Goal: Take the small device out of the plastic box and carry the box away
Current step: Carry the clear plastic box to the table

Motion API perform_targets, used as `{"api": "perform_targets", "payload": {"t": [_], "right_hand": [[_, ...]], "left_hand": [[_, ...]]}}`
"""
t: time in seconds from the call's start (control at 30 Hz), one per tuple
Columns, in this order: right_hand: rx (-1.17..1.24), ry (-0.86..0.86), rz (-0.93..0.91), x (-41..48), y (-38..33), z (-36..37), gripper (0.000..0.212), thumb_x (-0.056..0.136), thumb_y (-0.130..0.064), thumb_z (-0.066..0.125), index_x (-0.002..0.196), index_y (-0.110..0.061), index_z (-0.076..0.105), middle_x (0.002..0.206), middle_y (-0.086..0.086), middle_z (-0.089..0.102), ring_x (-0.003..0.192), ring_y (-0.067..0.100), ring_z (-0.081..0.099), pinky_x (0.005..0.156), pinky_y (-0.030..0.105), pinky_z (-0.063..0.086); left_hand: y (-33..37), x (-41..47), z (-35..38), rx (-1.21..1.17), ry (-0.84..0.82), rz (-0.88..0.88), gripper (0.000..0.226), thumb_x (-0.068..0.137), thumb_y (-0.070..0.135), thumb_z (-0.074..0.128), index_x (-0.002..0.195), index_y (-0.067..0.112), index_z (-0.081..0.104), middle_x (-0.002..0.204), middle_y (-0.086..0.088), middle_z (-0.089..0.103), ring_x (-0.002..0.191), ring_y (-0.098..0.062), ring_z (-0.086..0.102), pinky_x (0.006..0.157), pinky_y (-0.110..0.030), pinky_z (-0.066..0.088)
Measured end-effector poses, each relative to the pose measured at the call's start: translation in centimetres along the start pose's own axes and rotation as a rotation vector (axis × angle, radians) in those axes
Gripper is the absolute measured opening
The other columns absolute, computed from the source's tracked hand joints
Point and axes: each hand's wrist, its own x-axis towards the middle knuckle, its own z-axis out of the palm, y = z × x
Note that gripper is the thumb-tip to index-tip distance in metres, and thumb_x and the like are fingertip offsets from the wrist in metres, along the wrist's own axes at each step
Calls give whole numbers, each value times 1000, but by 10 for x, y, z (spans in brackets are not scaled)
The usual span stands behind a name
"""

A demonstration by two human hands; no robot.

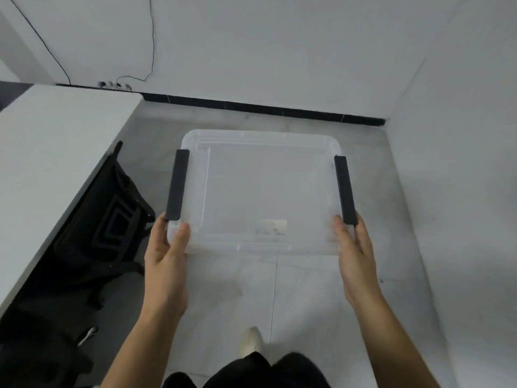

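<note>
A clear plastic box (260, 191) with a lid and two black side latches (177, 184) hangs in front of me above the grey tiled floor. My left hand (167, 253) grips its near left corner, thumb on the lid. My right hand (354, 247) grips its near right corner just below the right latch (345, 190). A small pale label (272, 226) shows through the lid near the front. Nothing else shows inside the box. No small device is in view.
A white table (53, 152) stands at the left, with a black bag (109, 219) on the floor beside it. White walls meet in a corner ahead, with a black skirting strip (265, 107). A thin cable (152, 37) runs down the wall. My shoe (251, 341) is below.
</note>
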Motion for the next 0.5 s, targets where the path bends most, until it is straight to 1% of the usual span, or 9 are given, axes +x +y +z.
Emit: {"api": "perform_targets", "payload": {"t": [0.07,0.1,0.13,0.17,0.23,0.27,0.37,0.43,0.5], "right_hand": [[-2,35,13,51,-18,11,32,96,-49,54,128,-54,48,134,-18,56,126,5,50,101,26,33],[0,53,24,75,-25,17,35,96,-50,54,130,-53,48,135,-19,55,125,4,49,101,27,32],[5,68,33,101,-30,23,39,96,-50,54,135,-51,47,135,-19,54,124,4,48,102,27,32],[17,78,39,128,-36,31,42,96,-49,54,137,-48,47,135,-19,54,124,3,48,102,27,32],[39,86,30,187,-43,49,38,97,-44,55,135,-46,49,132,-19,56,124,3,50,104,25,34],[38,78,28,218,-46,61,36,97,-43,55,132,-47,50,131,-19,57,124,4,51,103,25,35],[46,23,30,314,-61,99,40,98,-44,54,137,-43,50,131,-18,56,123,5,51,96,22,34],[35,-61,41,374,-79,129,43,98,-44,52,141,-41,47,133,-16,54,123,6,49,96,24,33],[11,-150,36,425,-103,161,41,99,-45,51,139,-44,46,131,-18,54,122,5,48,97,25,32]], "left_hand": [[10,50,35,-7,-10,-25,40,100,28,59,139,35,54,140,5,63,134,-18,56,118,-45,38],[14,74,53,-9,-28,-27,35,100,27,59,135,31,55,138,5,64,133,-18,57,117,-44,39],[16,97,69,-2,-45,-26,37,100,27,60,137,28,56,137,3,65,132,-18,58,116,-43,40],[18,122,86,17,-50,-30,45,97,30,62,141,27,54,140,2,64,133,-18,58,116,-43,40],[20,174,117,30,-27,-59,62,89,40,66,149,30,49,148,2,59,137,-17,54,118,-46,37],[20,201,131,33,-23,-55,64,89,41,65,149,30,48,148,1,58,137,-18,53,118,-48,37],[24,277,179,33,6,0,42,99,31,61,140,30,57,140,-2,64,132,-22,58,115,-48,40],[35,322,203,1,91,2,29,99,28,60,126,38,62,135,1,67,128,-20,61,113,-42,42],[51,362,217,-27,176,18,35,94,34,65,128,40,59,138,2,65,130,-18,59,114,-42,41]]}}
